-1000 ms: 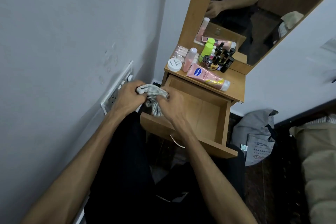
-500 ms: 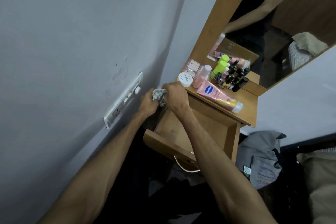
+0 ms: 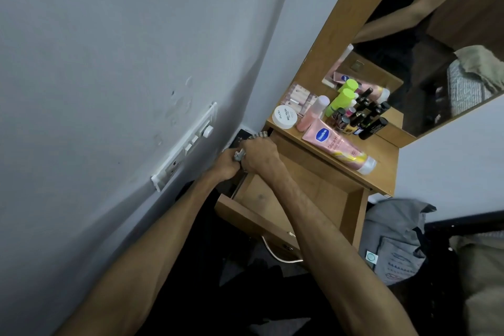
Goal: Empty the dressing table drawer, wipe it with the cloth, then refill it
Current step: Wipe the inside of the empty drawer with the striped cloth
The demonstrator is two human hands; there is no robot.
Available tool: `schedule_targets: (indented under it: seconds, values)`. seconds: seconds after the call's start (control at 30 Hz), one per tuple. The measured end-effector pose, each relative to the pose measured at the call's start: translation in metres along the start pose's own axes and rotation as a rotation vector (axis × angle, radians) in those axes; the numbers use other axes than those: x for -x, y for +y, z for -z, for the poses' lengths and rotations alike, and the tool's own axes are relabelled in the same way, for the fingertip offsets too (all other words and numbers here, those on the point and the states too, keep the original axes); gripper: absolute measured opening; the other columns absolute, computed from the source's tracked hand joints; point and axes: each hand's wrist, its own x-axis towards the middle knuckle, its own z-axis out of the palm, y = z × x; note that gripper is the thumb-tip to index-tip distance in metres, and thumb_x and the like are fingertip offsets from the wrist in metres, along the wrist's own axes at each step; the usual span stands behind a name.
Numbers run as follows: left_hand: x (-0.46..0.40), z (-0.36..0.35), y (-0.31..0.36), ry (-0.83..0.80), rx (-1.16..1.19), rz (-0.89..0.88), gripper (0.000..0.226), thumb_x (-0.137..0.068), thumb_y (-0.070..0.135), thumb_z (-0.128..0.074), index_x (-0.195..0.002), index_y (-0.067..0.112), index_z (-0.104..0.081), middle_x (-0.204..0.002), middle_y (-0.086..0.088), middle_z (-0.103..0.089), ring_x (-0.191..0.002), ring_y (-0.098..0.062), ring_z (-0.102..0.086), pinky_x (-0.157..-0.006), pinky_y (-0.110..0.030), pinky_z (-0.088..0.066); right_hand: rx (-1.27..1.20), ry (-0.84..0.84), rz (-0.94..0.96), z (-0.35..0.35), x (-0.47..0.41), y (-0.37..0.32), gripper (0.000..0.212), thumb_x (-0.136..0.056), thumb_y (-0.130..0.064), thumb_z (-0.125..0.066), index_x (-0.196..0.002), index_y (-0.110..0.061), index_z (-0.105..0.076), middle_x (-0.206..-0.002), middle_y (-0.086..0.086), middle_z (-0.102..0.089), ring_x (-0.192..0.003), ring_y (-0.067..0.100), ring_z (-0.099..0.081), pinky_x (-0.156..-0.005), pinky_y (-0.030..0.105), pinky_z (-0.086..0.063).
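The wooden drawer (image 3: 351, 215) of the dressing table is pulled out and its bare floor shows no items. My left hand (image 3: 226, 165) and my right hand (image 3: 260, 155) are bunched together over the drawer's far left corner, both closed on a small grey striped cloth (image 3: 240, 155); a striped end of it sticks out above my right knuckles. On the table top (image 3: 387, 161) lie a pink Vaseline tube (image 3: 338, 146), a white nail polish jar (image 3: 285, 116), a pink bottle, a green bottle (image 3: 341, 101) and several dark nail polish bottles.
A grey wall with a white switch and socket plate (image 3: 188, 144) runs close on the left. The mirror (image 3: 425, 43) stands behind the bottles. A grey bag (image 3: 398, 237) sits on the floor right of the drawer, with bedding at the far right. The drawer's metal handle (image 3: 278, 252) faces me.
Both hands have carried the cloth from the drawer's front left corner back to its far left corner, squeezing it smaller. The camera has tilted and moved closer to the wall.
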Motion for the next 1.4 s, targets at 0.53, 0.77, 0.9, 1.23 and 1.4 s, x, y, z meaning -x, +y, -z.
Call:
schedule_targets:
  seconds: [0.53,0.77,0.9,1.23,1.4]
  values:
    - [0.101,0.048,0.017,0.010,-0.108,0.132,0.020,-0.083,0.012,-0.053,-0.063,0.014,-0.053,-0.063,0.000,-0.058,-0.063,-0.020,-0.055,-0.057,-0.030,-0.035,-0.566,-0.003,-0.012,0.024,0.062,-0.035,0.022,-0.084,-0.019,-0.055,-0.092,-0.014,-0.075,-0.084,0.003,-0.074,-0.081,0.024,-0.069,-0.077,0.043,-0.059]
    - [0.175,0.008,0.029,0.606,0.124,0.008,0.012,-0.087,0.015,-0.050,-0.080,0.017,-0.059,-0.072,0.002,-0.062,-0.065,-0.016,-0.056,-0.053,-0.033,-0.039,-0.684,0.248,0.218,0.056,0.102,-0.047,0.040,-0.070,-0.006,-0.055,-0.093,-0.025,-0.080,-0.090,-0.008,-0.078,-0.087,0.014,-0.070,-0.078,0.034,-0.056]
    - [0.209,-0.009,0.021,0.827,0.257,0.041,0.008,-0.084,0.011,-0.054,-0.088,0.012,-0.060,-0.081,-0.001,-0.065,-0.074,-0.020,-0.058,-0.063,-0.034,-0.039,-0.674,0.233,0.365,0.064,0.125,-0.070,0.044,-0.065,-0.006,-0.057,-0.097,-0.024,-0.080,-0.090,-0.009,-0.077,-0.082,0.011,-0.068,-0.075,0.028,-0.055]
    - [0.229,-0.080,0.009,0.552,0.212,0.186,0.031,-0.088,0.021,-0.061,-0.116,0.012,-0.052,-0.093,-0.004,-0.070,-0.082,-0.025,-0.068,-0.071,-0.043,-0.057,-0.155,0.066,0.418,0.025,0.153,-0.081,0.016,-0.076,-0.015,-0.069,-0.087,-0.026,-0.073,-0.078,-0.010,-0.062,-0.078,0.010,-0.056,-0.093,0.036,-0.041]
    - [0.229,-0.111,0.005,0.488,0.321,0.166,0.017,-0.088,0.024,-0.057,-0.105,0.024,-0.060,-0.088,0.004,-0.070,-0.083,-0.016,-0.069,-0.072,-0.042,-0.059,-0.093,0.029,0.371,0.004,0.175,-0.060,0.031,-0.070,-0.019,-0.075,-0.100,-0.028,-0.076,-0.091,-0.005,-0.069,-0.095,0.017,-0.062,-0.095,0.034,-0.036]
